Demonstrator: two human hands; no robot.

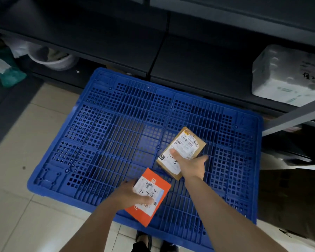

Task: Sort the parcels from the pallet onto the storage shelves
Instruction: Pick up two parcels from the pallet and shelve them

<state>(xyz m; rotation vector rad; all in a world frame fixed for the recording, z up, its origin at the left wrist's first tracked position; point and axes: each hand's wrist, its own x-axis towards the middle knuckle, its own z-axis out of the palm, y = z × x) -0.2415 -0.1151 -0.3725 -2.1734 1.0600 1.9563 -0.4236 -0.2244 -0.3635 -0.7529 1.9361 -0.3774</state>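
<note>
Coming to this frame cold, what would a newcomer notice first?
The bright blue pallet dominates, spread over the tiled floor in the middle of the view. Over its near right part, the left hand holds an orange parcel and the right hand grips a brown cardboard parcel, both with white labels up. Behind stand dark storage shelves, with a white foam box at the right.

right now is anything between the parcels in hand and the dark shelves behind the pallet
Nothing visible. The left hand holds the orange parcel, the right hand the brown cardboard parcel, over the blue pallet; the dark shelves beyond are open, bar a white foam box at right.
</note>
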